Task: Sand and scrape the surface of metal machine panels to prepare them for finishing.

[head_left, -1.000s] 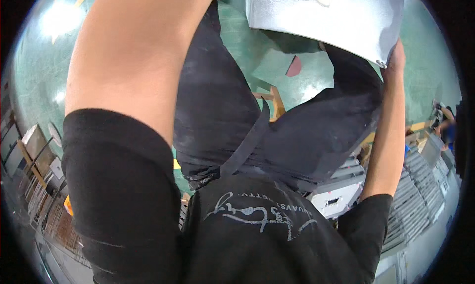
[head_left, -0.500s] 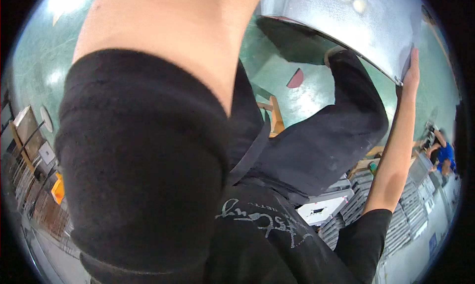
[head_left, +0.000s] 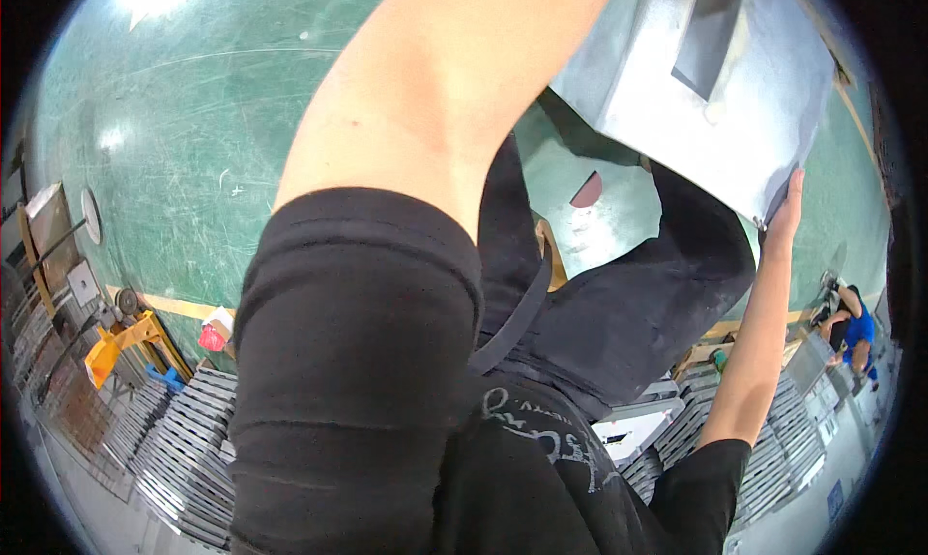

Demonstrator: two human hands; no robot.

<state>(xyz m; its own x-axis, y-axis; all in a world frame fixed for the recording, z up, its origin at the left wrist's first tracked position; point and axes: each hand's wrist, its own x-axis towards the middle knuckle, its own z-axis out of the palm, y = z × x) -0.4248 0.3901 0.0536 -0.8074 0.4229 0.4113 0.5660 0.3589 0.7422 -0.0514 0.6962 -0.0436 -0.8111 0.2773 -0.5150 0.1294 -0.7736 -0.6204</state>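
Observation:
A silver-grey sheet-metal housing (head_left: pixel 667 105) with a rectangular opening and bent sides is in front of me at the upper right, tilted. My right hand (head_left: pixel 788 207) holds its near right corner, with the thumb side showing and the other fingers hidden behind the metal. My left arm reaches across the upper middle and leaves the picture at the top edge, so my left hand is out of sight. Below the housing, a dark red half-disc (head_left: pixel 587 189) lies on the green floor between my legs.
A wooden stool leg (head_left: pixel 551 255) shows between my thighs. Stacked grey metal parts (head_left: pixel 188 458) stand at the lower left, beside a yellow pallet truck (head_left: pixel 121 347). More grey parts (head_left: pixel 773 449) lie at the lower right. A person in blue (head_left: pixel 855 328) is at the far right.
The housing has tilted and shifted lower in view, showing its rectangular opening more fully. My left arm has swung right, uncovering more floor. My right hand has moved slightly down with the corner.

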